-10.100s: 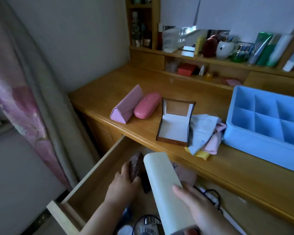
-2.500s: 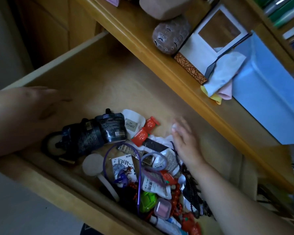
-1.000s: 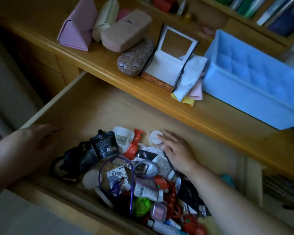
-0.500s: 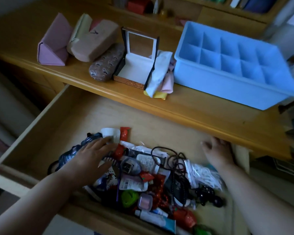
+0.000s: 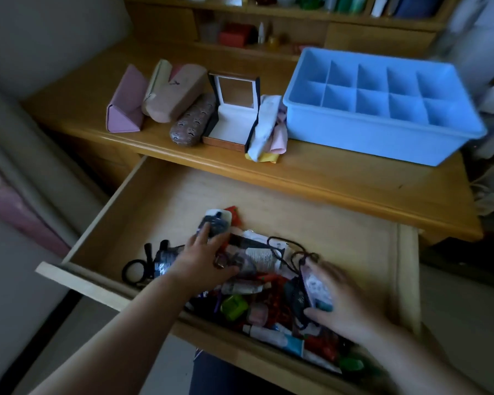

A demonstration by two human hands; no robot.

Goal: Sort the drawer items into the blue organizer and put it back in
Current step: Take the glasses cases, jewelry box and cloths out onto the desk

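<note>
Both hands, left [image 5: 203, 262] and right [image 5: 345, 306], reach forward, fingers curled.

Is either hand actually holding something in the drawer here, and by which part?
The left hand rests on a dark patterned packet, fingertips at its near end. The right hand, blurred, seems to grip a flat pale packet along its right edge; not certain.

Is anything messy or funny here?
Yes. The drawer holds a jumbled heap of small things, piled on each other near its front. The blue organizer on the desk has nothing in the compartments that show.
</note>
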